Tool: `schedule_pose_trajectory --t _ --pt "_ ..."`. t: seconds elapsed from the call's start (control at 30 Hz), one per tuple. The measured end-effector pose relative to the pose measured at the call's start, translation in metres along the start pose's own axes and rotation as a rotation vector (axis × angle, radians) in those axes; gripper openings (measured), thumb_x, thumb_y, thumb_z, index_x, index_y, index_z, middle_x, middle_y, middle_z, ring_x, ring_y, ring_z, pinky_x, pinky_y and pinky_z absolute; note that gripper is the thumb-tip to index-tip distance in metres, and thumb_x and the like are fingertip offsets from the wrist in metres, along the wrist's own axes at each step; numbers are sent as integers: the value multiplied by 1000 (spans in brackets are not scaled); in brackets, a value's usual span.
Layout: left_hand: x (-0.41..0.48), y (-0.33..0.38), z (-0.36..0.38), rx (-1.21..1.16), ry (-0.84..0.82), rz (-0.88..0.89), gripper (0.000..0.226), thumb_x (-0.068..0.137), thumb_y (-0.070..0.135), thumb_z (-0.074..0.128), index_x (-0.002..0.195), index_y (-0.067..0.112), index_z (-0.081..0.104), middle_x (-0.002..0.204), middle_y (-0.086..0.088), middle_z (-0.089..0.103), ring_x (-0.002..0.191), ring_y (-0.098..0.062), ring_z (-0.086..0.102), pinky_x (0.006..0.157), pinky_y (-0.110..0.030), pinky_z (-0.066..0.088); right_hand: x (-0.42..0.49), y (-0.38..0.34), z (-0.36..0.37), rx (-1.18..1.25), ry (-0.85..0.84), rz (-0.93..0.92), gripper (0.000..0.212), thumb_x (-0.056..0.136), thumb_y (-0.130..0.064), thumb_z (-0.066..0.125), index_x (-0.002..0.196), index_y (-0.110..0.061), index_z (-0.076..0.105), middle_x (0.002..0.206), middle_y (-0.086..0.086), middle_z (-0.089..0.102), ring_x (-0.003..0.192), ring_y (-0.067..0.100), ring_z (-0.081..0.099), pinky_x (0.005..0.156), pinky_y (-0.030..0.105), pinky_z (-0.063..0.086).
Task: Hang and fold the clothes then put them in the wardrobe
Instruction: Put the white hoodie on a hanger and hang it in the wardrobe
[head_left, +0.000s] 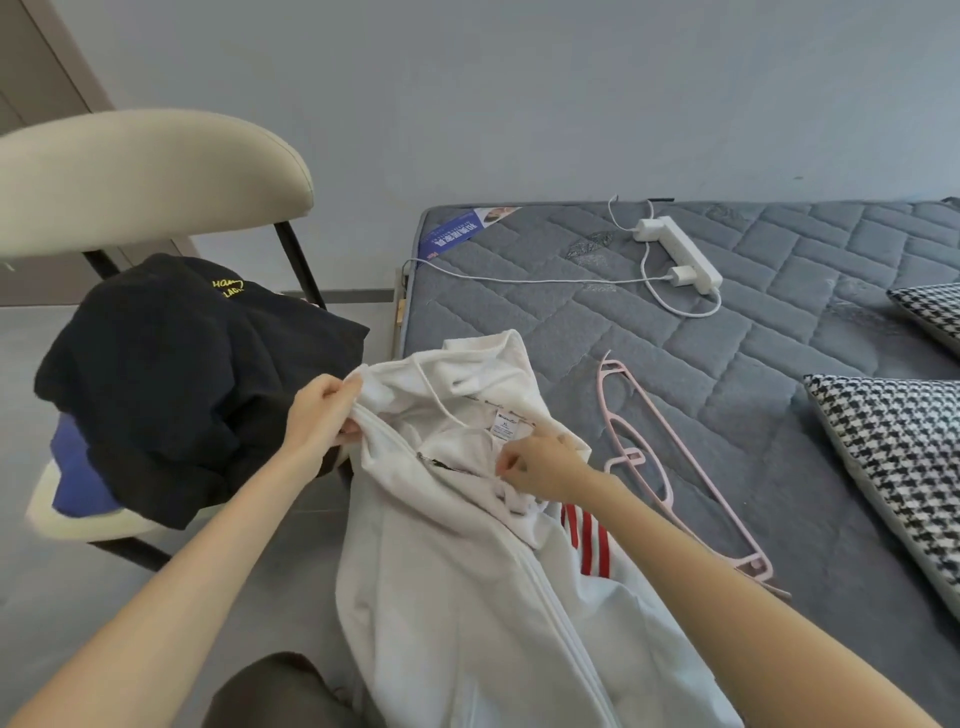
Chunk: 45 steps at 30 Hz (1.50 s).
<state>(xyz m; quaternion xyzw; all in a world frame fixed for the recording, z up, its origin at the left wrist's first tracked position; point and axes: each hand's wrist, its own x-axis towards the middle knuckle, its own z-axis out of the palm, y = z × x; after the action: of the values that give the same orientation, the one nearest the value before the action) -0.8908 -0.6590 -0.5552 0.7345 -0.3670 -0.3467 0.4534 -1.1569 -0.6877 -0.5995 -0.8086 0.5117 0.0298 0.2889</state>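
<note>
Left hand (322, 410) and right hand (540, 465) are pinching the white hoodie (467, 571) collar closed-fingered; neckline needs spreading wide for the pink hanger (670, 467).

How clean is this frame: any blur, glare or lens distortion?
Head view: soft, even light, no glare or hard shadows. Head view: wide-angle stretch swells the forearms toward the bottom corners. Head view: the hoodie, left hand and right hand are fairly sharp; the label has small print too soft to read.
</note>
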Motion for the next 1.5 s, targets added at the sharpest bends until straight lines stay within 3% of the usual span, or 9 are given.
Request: schedule_pose_trajectory --t 0.13,0.27,0.4,0.5,0.6,0.8,1.0,1.27,1.5 --pt "-6 9 10 88 53 30 27 91 19 53 68 10 42 70 -4 47 70 -20 49 74 -40 52 -33 4 -19 176 -141 -38 16 72 -17 61 59 -12 55 52 -13 46 53 5 40 52 19 37" --pt "-10 11 24 11 28 -94 21 88 8 53 69 8 45 81 -8 51 78 -21 53 68 -36 57 -57 18 -32 291 -251 37 16 73 -22 66 69 -6 67 64 -2 65 59 9 55 62 26 50" --pt "-14 9 28 48 -13 -115 17 93 3 45 107 8 54 106 -10 51 94 -25 53 74 -37 53 -60 36 -36 225 343 201 27 82 -27 55 67 -4 57 60 4 59 54 15 43 51 27 37" --pt "-16 11 30 187 -70 -52 29 96 3 37 118 9 55 111 -8 51 106 -30 51 83 -34 41 -59 59 -35 214 592 382 21 91 -24 47 73 -12 51 70 3 58 61 18 49 57 30 41" --pt "-16 9 35 337 -86 -40 37 97 6 35 130 3 52 130 -15 52 119 -34 48 102 -42 39 -58 87 -23 203 472 539 10 94 -15 50 103 -12 50 107 10 58 95 28 57 78 40 52" --pt "-23 3 40 725 -51 80 21 97 15 39 107 21 56 115 -4 60 109 -27 49 92 -40 31 -63 110 11 180 228 597 64 90 -8 57 143 -23 24 132 13 49 125 37 39 99 47 43" --pt "-27 -9 59 1086 10 652 74 80 -7 56 142 27 37 131 -14 42 116 -34 40 93 -44 37 -46 94 13 13 446 538 55 93 -9 48 143 -26 30 141 10 40 127 34 35 107 48 31" --pt "-9 -5 87 1500 -44 857 28 78 12 65 103 22 60 132 -7 40 114 -28 42 96 -38 32 -29 95 18 -7 230 665 56 94 -24 53 144 -22 29 150 11 27 132 41 31 108 54 32" --pt "5 22 77 546 -31 564 27 99 25 40 86 19 63 101 -8 56 101 -27 44 82 -29 28 -30 100 22 -1 247 684 37 95 -11 50 127 -24 39 135 14 34 121 37 38 99 49 43"
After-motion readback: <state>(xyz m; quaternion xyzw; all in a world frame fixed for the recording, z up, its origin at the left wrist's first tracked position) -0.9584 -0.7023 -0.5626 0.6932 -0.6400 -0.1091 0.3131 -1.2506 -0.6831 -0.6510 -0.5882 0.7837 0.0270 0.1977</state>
